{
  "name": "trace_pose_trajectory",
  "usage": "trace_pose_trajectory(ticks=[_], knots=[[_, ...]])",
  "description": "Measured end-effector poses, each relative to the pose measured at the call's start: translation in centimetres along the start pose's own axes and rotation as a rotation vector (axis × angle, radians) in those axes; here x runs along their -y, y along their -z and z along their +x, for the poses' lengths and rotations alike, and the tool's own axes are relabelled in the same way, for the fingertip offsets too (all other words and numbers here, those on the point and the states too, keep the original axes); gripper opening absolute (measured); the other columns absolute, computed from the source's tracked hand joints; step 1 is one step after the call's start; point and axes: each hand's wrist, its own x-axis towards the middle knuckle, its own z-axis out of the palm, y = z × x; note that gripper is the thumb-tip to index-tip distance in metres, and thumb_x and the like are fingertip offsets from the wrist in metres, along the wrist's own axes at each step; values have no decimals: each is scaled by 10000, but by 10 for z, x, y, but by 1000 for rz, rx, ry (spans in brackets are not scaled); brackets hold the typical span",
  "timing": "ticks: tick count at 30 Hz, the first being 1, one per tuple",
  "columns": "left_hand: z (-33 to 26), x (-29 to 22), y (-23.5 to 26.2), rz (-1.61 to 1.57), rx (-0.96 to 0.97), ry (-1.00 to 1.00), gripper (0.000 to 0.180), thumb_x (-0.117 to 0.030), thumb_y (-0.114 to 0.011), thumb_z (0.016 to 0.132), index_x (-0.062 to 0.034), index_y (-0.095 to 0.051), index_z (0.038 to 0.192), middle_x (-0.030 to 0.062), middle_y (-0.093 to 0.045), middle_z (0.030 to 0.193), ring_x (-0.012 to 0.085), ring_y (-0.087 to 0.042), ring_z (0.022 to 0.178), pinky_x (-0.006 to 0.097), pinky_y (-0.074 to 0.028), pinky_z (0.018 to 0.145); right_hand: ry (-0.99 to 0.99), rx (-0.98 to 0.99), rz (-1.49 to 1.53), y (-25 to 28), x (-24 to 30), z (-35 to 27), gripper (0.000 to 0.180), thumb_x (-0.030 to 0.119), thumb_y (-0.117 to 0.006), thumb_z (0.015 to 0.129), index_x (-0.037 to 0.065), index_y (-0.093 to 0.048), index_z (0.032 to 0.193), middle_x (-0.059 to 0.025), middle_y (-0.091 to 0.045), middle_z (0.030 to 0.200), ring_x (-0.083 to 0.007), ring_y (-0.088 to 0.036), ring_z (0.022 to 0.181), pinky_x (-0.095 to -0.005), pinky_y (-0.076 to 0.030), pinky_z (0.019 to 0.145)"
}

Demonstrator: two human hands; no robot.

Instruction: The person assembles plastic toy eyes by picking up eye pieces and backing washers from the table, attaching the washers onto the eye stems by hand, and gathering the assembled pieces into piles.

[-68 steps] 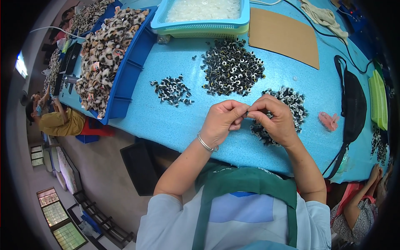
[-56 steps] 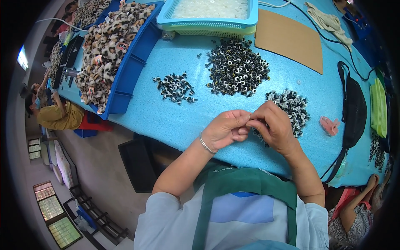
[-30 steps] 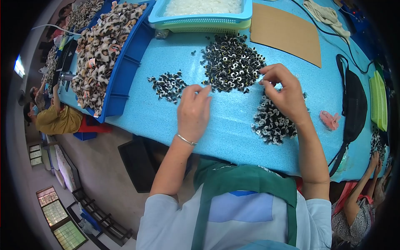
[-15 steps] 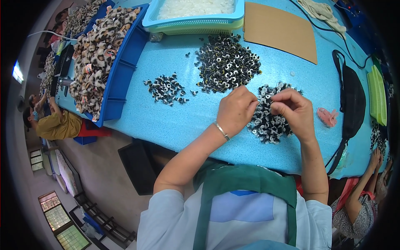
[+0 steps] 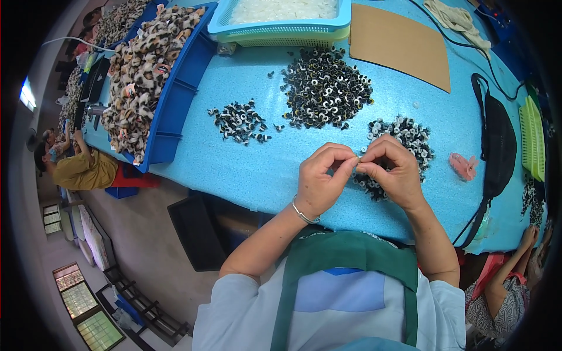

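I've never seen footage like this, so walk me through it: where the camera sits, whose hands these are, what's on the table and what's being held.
The camera is worn on a person's head and looks down, so the edges bend. The left hand and right hand meet, pinching something tiny between their fingers; it is too small to identify. They work above a blue table holding three piles of small black-and-white ring-like parts: a small pile, a big pile and one under the hands. There is also a cardboard sheet and a bin of leopard-print pieces.

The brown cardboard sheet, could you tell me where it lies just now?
In the head view the brown cardboard sheet lies flat at the table's far right, beside the turquoise basket, beyond the largest pile of small parts.
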Motion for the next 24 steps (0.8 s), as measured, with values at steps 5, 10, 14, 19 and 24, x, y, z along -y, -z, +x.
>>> trace_pose_trajectory(ticks=[5,10,14,19,24], knots=[[-8,-3,4,-241,82,92,19,-4,-660,868,3,-655,885,66,-657,893,86,-609,707,222,-504,605,-48,-15,135,-5,-3,-5,143,84,-764,780,38,-632,812,-15,-587,815,-76,-534,673,-229,-434,575],[-12,8,10,-398,79,329,23,0,-648,883,4,-653,905,71,-651,910,87,-604,714,220,-501,605,-10,75,-39,-8,-8,-1,144,116,-753,796,32,-642,832,-37,-589,793,-122,-561,673,-260,-443,578],[-13,19,23,-131,-10,122,47,15,-658,869,7,-651,916,60,-657,899,89,-605,731,222,-493,593,186,205,-285,6,3,22,132,117,-707,809,25,-654,886,-95,-602,832,-241,-606,711,-340,-477,625],[5,27,75,544,-119,-225,115,29,-682,808,-2,-622,901,110,-637,885,225,-629,735,301,-521,628,159,67,-812,23,6,49,159,124,-673,812,30,-629,932,-137,-579,897,-350,-623,793,-434,-498,690],[18,31,97,879,-114,-412,196,84,-663,732,-24,-632,892,94,-627,855,269,-612,767,343,-508,661,19,201,-1052,23,-7,55,150,137,-662,809,8,-625,875,-152,-579,886,-364,-616,790,-451,-498,712]])
